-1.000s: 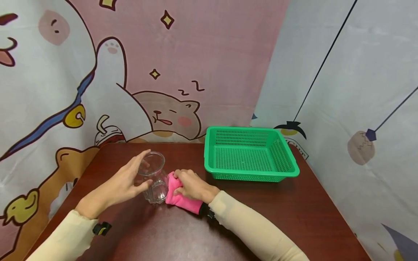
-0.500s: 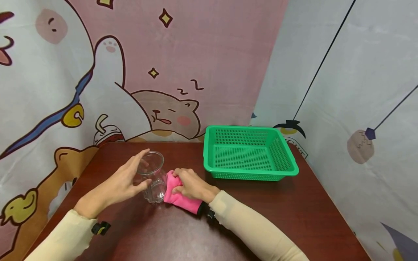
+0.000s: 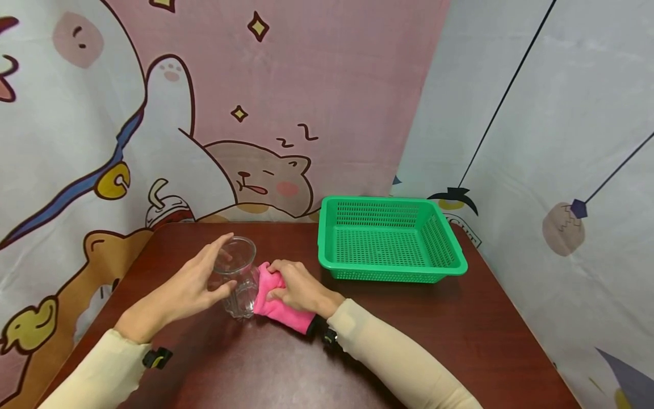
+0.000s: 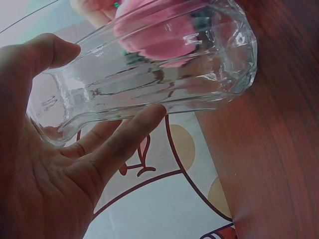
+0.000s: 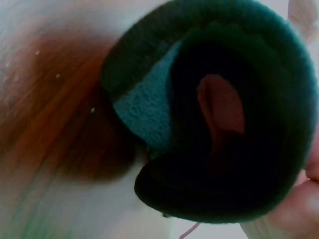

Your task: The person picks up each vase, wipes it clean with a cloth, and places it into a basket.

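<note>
A clear glass jar stands upright on the dark wood table. My left hand cups its left side, thumb and fingers spread apart. In the left wrist view, straight fingertips lie against or very near the glass; firm contact cannot be told. To the jar's right, my right hand grips a folded pink cloth whose left edge meets the jar or lies just beside it. Up close, the right wrist view has the cloth's rolled end with a dark border around a hollow.
A green perforated plastic basket stands at the back right of the table. A cartoon-printed curtain hangs behind and at both sides.
My right hand and the pink cloth have shifted slightly left, closer against the jar, and the cloth's upper edge has risen a little. The left hand, jar and basket have stayed put.
</note>
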Motion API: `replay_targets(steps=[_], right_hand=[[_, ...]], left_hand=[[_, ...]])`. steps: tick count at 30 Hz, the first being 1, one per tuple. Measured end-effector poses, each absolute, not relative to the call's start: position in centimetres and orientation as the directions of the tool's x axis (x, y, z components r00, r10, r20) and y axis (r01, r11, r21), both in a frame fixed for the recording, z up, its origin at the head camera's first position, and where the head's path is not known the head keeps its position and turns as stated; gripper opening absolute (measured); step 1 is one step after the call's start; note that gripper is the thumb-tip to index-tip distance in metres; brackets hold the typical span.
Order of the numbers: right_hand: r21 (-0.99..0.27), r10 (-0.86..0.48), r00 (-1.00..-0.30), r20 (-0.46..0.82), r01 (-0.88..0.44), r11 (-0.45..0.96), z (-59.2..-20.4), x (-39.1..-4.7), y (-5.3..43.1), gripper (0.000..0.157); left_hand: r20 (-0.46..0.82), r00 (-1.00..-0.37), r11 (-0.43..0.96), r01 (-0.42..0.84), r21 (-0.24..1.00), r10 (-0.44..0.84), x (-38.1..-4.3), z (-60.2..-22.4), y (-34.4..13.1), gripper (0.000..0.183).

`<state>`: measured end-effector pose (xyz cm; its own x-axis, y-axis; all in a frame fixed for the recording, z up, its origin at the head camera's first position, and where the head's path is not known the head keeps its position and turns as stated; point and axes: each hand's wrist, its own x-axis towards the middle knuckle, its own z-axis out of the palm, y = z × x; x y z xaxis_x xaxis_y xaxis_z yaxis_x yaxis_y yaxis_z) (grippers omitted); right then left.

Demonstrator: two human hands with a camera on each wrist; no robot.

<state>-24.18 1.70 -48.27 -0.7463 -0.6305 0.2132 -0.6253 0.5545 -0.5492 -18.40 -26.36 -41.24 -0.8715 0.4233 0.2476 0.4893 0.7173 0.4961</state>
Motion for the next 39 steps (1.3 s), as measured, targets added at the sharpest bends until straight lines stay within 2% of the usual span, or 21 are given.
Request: replay_targets(steps=[13, 28, 39], right_hand=[[-0.607, -0.585, -0.749, 0.311, -0.630, 0.484, -47.1, -24.1, 1.1, 0.048], [-0.654, -0.520, -0.754, 0.402, -0.633, 0.413, -45.3, -24.2, 0.8, 0.047], [-0.740, -0.448, -0.788, 0.423, -0.585, 0.330, -44.4, -23.9, 1.1, 0.048]], left_hand=[[0.254, -0.868, 0.715, 0.496, 0.493, 0.427, -18.3, -41.5, -26.6, 0.105], [0.259, -0.866, 0.722, 0.500, 0.479, 0.427, -18.5, -41.2, -26.5, 0.104], [0.247, -0.874, 0.718, 0.484, 0.500, 0.418, -18.5, -41.3, -26.6, 0.106]])
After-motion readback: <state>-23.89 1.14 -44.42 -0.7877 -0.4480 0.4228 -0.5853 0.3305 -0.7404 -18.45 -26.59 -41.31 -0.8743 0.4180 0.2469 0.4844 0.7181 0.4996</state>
